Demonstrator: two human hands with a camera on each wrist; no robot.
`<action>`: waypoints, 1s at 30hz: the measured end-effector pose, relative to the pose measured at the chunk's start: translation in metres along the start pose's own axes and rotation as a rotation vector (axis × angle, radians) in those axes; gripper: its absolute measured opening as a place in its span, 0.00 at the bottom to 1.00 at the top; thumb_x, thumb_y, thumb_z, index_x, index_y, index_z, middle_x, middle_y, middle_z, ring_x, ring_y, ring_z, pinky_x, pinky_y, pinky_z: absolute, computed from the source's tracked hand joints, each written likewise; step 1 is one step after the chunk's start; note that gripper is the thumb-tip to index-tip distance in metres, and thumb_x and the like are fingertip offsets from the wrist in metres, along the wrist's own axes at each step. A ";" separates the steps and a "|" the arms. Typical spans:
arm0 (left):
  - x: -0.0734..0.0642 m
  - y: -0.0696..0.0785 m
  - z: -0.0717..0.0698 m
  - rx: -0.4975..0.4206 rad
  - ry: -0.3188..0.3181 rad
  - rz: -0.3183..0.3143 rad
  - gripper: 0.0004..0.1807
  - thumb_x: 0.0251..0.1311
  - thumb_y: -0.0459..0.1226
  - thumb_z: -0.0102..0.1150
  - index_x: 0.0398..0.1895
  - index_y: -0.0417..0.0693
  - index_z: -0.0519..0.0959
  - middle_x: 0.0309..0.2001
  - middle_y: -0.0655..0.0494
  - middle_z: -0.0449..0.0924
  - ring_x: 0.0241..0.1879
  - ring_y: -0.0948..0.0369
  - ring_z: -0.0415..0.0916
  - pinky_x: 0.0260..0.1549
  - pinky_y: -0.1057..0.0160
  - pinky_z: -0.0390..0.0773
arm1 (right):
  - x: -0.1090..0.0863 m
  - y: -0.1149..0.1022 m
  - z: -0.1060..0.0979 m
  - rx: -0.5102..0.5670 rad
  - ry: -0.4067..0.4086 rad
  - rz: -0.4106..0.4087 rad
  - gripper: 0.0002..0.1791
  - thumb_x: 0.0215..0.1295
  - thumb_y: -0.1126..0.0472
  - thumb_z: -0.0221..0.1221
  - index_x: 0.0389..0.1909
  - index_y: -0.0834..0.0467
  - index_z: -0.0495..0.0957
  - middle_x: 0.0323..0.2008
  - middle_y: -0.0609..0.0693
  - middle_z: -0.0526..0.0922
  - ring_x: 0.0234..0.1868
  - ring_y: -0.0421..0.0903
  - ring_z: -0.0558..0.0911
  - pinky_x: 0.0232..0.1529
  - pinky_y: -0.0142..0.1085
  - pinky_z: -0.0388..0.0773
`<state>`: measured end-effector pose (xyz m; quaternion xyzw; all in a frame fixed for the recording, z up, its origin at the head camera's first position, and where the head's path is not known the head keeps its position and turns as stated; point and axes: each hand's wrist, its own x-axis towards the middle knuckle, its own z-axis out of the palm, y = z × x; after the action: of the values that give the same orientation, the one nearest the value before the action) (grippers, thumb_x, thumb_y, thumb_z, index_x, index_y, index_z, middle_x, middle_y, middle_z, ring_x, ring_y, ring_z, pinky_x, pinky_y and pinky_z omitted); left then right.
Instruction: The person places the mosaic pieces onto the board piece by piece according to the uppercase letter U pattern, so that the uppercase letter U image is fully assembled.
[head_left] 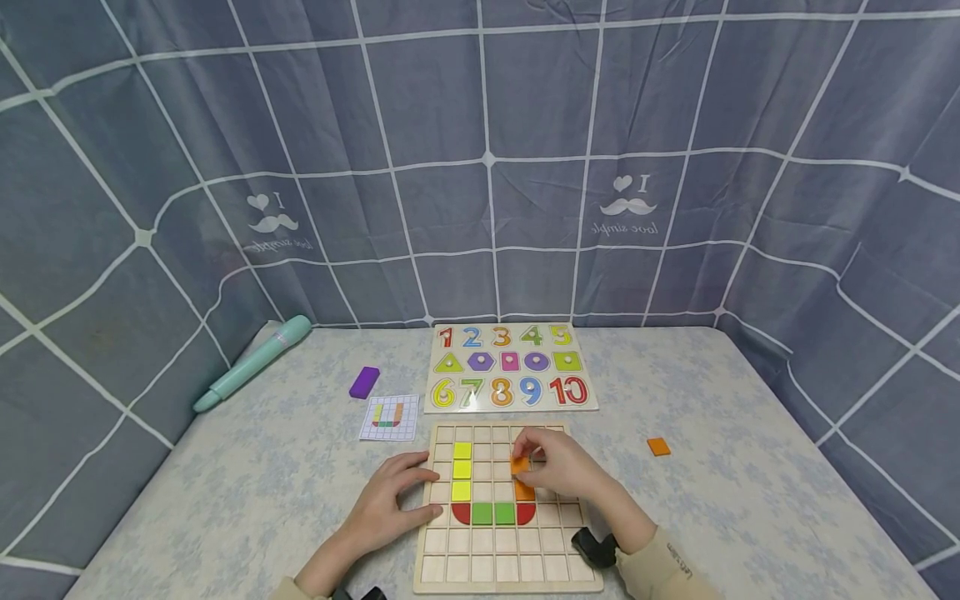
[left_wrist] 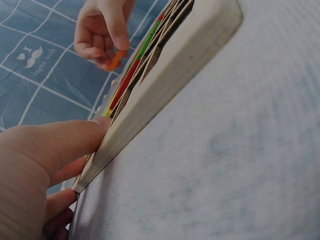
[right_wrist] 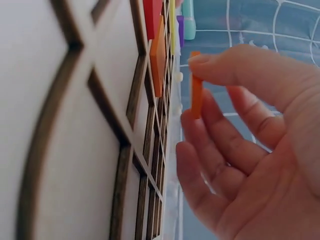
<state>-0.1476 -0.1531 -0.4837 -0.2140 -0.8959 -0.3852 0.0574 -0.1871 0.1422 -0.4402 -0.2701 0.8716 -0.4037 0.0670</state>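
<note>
A wooden grid board point(head_left: 459, 568) lies on the table, with yellow square tiles point(head_left: 462, 470), green square tiles point(head_left: 483, 513) and red rounded corner tiles point(head_left: 527, 512) in its cells. My right hand point(head_left: 566, 465) pinches an orange square tile point(right_wrist: 196, 92) between thumb and fingertips, above the board. Another orange tile point(right_wrist: 158, 60) lies on the board just above the right red corner. My left hand point(head_left: 386, 498) rests at the board's left edge. In the left wrist view its thumb point(left_wrist: 75, 140) touches the top of the rim, while the other fingers lie along the side.
A pattern card point(head_left: 388, 417) and a purple block point(head_left: 364, 382) lie left of the board's far corner. Behind the board is a number-and-shape puzzle point(head_left: 512, 368). A loose orange tile point(head_left: 658, 447) lies to the right, a mint-green tube-shaped object point(head_left: 255, 362) far left.
</note>
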 end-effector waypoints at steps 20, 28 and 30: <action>0.000 0.001 -0.001 -0.008 -0.002 -0.001 0.20 0.45 0.50 0.71 0.42 0.54 0.82 0.59 0.52 0.72 0.61 0.53 0.65 0.56 0.45 0.65 | 0.001 0.011 0.003 -0.051 0.000 0.015 0.12 0.51 0.66 0.67 0.34 0.52 0.75 0.32 0.42 0.77 0.37 0.42 0.75 0.42 0.37 0.75; -0.001 -0.001 -0.001 -0.001 0.011 0.014 0.20 0.44 0.50 0.71 0.42 0.55 0.82 0.59 0.52 0.72 0.60 0.53 0.65 0.56 0.45 0.65 | 0.000 0.011 0.004 -0.070 0.003 0.010 0.12 0.51 0.66 0.67 0.35 0.52 0.76 0.32 0.41 0.77 0.36 0.42 0.75 0.42 0.37 0.75; -0.001 -0.001 -0.001 -0.002 0.010 0.012 0.20 0.44 0.50 0.71 0.42 0.55 0.82 0.59 0.52 0.72 0.60 0.53 0.65 0.56 0.45 0.65 | 0.000 0.011 0.004 -0.068 0.000 0.008 0.12 0.52 0.66 0.67 0.35 0.52 0.76 0.32 0.41 0.77 0.36 0.42 0.75 0.42 0.38 0.75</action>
<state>-0.1475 -0.1543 -0.4838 -0.2177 -0.8939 -0.3867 0.0639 -0.1906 0.1453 -0.4508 -0.2687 0.8859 -0.3735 0.0592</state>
